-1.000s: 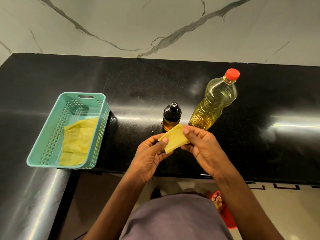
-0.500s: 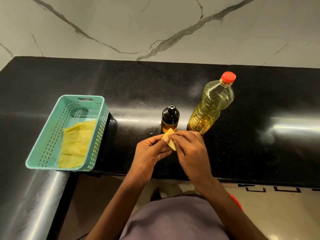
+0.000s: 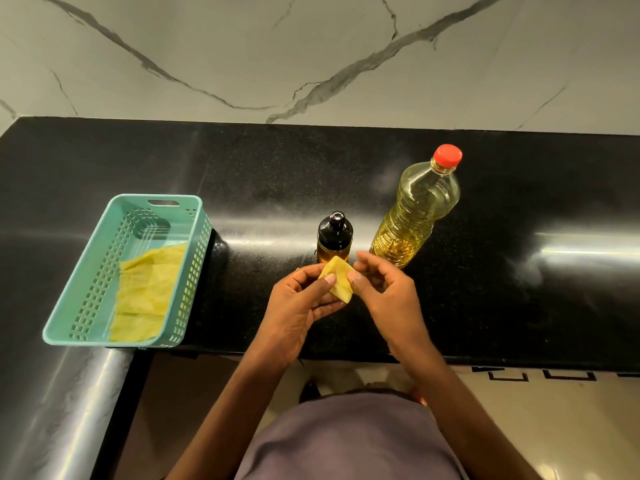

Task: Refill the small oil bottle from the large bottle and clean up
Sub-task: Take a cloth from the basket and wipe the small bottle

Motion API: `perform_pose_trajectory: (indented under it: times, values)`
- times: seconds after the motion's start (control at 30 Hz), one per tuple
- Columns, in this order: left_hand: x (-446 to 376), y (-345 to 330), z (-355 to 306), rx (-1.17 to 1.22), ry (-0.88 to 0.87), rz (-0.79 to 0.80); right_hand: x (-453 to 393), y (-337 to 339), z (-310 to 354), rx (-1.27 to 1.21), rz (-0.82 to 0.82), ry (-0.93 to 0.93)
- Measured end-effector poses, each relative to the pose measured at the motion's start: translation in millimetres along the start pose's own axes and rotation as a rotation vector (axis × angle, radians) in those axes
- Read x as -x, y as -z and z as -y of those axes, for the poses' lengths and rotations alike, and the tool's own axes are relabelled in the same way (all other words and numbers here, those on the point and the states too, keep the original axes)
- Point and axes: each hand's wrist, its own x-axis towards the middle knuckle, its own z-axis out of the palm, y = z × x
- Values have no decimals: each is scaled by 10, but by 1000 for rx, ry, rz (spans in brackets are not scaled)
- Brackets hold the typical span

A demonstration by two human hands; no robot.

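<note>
A small dark oil bottle point(image 3: 335, 237) with a black cap stands on the black counter point(image 3: 502, 306), with amber oil in its lower part. To its right stands the large clear oil bottle point(image 3: 414, 216) with a red cap, closed. Just in front of the small bottle, my left hand point(image 3: 298, 306) and my right hand point(image 3: 388, 289) both pinch a small folded yellow cloth point(image 3: 338, 277) between thumbs and fingers, above the counter's front part.
A teal plastic basket point(image 3: 86, 282) sits on the counter at the left with another yellow cloth point(image 3: 149, 292) lying inside. A marble wall point(image 3: 311, 57) rises behind the counter. The counter's front edge runs just below my hands, with floor beneath.
The cloth was a wider flat piece, then got folded into a small wad, and now shows a bit larger between my fingers. My right hand has shifted slightly right. The bottles have not moved.
</note>
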Motion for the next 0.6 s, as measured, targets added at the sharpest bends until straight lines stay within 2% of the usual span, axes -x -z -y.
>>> perform_pose_trajectory:
  times: [0.07,0.13,0.27,0.37,0.43,0.5,0.6]
  values:
    - [9,2,8,-23,-13,-7,-16,27,1,-158,99,-108]
    - [12,6,23,-45,-20,-29,-4,32,9,-113,76,-46]
    - [4,-14,24,-8,-10,-42,40,-25,5,326,-133,350]
    - [10,-15,28,26,-29,-53,52,-75,-31,503,-129,540]
    - [0,14,33,33,-53,-84,46,-57,-11,436,-14,524]
    - [-34,64,29,43,-60,-113,18,-14,20,294,118,423]
    - [-68,105,15,46,-42,-90,-48,30,31,235,188,328]
